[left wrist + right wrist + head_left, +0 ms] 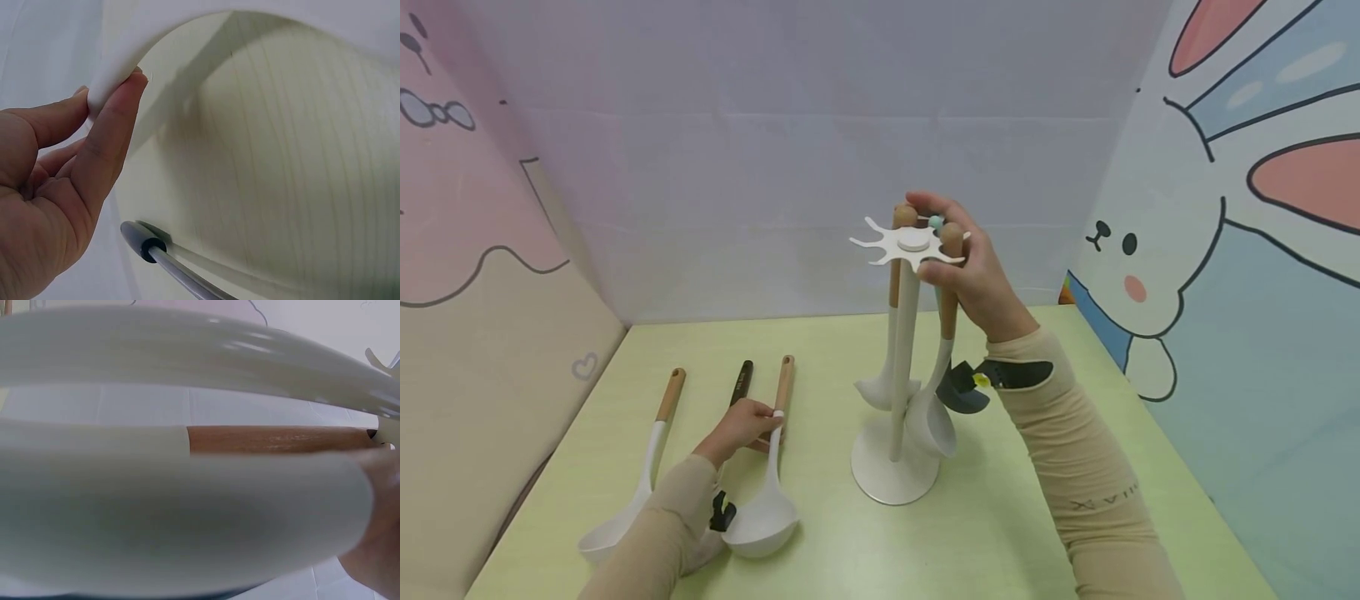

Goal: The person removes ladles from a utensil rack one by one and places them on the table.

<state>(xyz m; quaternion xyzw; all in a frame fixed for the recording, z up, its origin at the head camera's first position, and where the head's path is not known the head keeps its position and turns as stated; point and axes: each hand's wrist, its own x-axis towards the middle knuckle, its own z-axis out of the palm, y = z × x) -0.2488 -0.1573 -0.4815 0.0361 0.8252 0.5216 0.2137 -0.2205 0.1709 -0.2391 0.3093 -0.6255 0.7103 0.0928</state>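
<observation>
My left hand [743, 432] pinches the neck of a white ladle [763, 521] with a wooden handle; its bowl is low over the table. In the left wrist view, thumb and fingertips close on the white shaft [115, 75]. At the top of a white utensil rack [904, 358], my right hand [973, 267] grips the hooked disc, thumb in front and fingers behind, around a hanging ladle's wooden handle [951, 283]. That ladle's white bowl [932, 425] hangs beside the post. The right wrist view hides most of the fingers.
Another white utensil [883, 387] with a wooden handle and a dark grey one [966, 400] also hang on the rack. A wooden-handled white ladle [613, 529] lies at the left. Between the ladles lies a black-handled utensil [742, 382] with a metal shaft.
</observation>
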